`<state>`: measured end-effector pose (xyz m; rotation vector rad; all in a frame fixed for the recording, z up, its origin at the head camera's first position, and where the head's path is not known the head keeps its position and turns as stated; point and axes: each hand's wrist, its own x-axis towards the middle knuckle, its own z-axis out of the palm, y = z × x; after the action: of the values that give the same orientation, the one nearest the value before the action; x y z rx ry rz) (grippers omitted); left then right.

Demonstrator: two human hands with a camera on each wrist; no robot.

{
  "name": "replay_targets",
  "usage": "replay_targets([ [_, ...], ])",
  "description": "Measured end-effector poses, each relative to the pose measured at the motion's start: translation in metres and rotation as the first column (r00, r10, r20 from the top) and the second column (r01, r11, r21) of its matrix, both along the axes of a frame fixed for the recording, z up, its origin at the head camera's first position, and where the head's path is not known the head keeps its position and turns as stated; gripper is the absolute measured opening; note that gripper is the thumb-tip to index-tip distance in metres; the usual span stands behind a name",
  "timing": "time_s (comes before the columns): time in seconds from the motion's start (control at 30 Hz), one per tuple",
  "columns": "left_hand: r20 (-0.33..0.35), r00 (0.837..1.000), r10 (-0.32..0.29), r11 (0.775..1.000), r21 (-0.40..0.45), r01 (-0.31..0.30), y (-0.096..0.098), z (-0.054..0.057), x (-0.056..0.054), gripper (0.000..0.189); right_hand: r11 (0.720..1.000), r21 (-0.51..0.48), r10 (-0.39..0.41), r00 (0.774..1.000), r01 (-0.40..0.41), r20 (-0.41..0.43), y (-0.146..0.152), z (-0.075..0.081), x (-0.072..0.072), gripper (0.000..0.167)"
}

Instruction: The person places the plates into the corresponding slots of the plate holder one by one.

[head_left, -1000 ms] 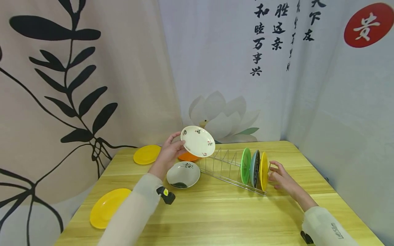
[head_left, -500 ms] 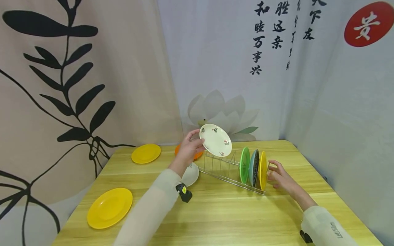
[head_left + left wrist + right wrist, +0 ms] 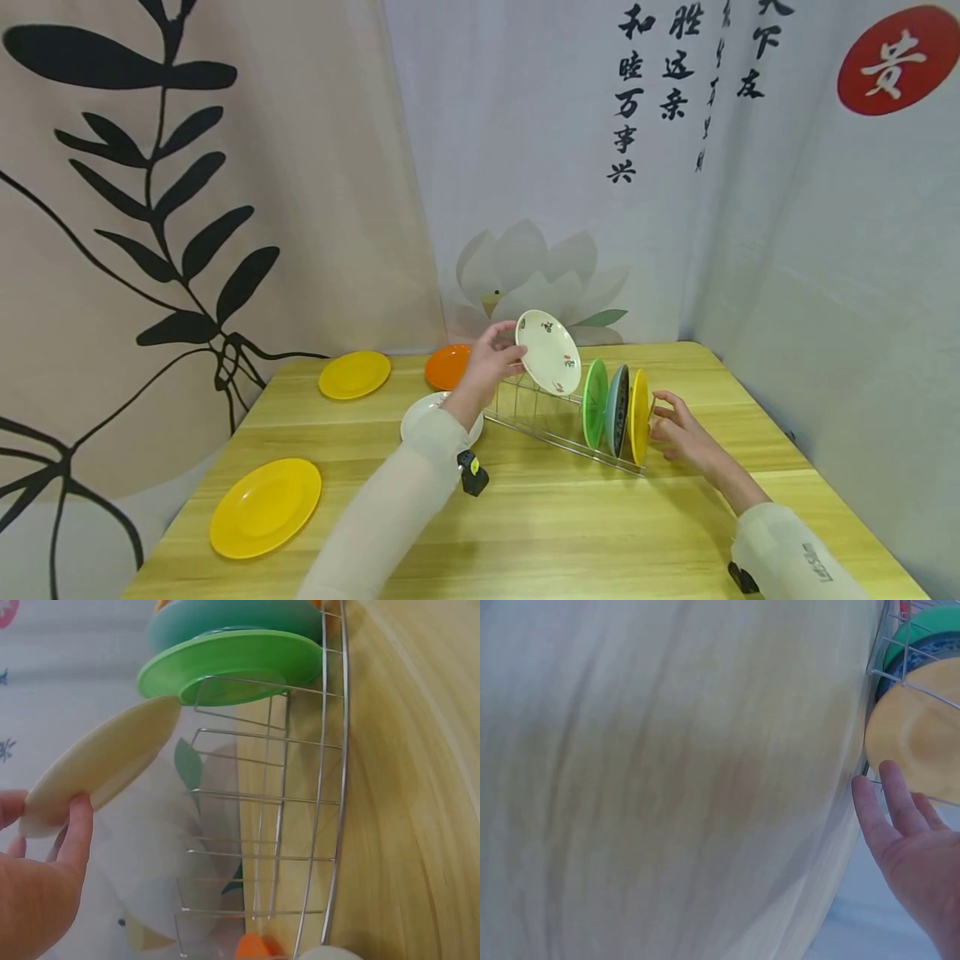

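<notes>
My left hand (image 3: 489, 367) pinches the edge of a small cream plate (image 3: 550, 353) with little printed motifs, thumb on its face. The plate is tilted, raised over the wire dish rack (image 3: 551, 439), just left of a green plate (image 3: 595, 406) standing in it. Behind the green one, a blue-grey patterned plate (image 3: 617, 412) and a yellow plate (image 3: 639, 417) also stand on edge. At the rack's right end, my right hand (image 3: 682, 429) holds the end wire, thumb and forefinger around it. The left wrist view shows bare slots (image 3: 262, 799) below the cream plate.
Two yellow plates (image 3: 266, 508) lie flat on the left of the wooden table (image 3: 555, 533), one near and one far. An orange plate (image 3: 447, 367) lies at the back. A white dish (image 3: 420, 410) sits partly hidden behind my left forearm. A printed curtain (image 3: 337, 208) hangs behind.
My left hand has carried the cream plate rightward over the rack, close to the green plate, and lowered it slightly while turning it steeper. My right hand stays at the rack's end.
</notes>
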<state>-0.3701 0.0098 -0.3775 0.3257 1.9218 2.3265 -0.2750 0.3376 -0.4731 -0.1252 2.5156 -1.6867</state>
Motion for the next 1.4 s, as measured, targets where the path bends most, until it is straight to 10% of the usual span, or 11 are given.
replay_targets([
  [0.73, -0.058, 0.996, -0.066, 0.987, -0.154, 0.056, 0.035, -0.019, 0.017, 0.041, 1.0, 0.01, -0.009, 1.0, 0.009, 0.006, -0.001, 0.001, 0.001, 0.067],
  [1.4, -0.025, 0.999, -0.021, 0.975, -0.221, 0.015, 0.009, -0.034, 0.014, 0.043, 1.0, 0.009, 0.002, 1.0, -0.002, 0.003, -0.001, 0.001, 0.001, 0.068],
])
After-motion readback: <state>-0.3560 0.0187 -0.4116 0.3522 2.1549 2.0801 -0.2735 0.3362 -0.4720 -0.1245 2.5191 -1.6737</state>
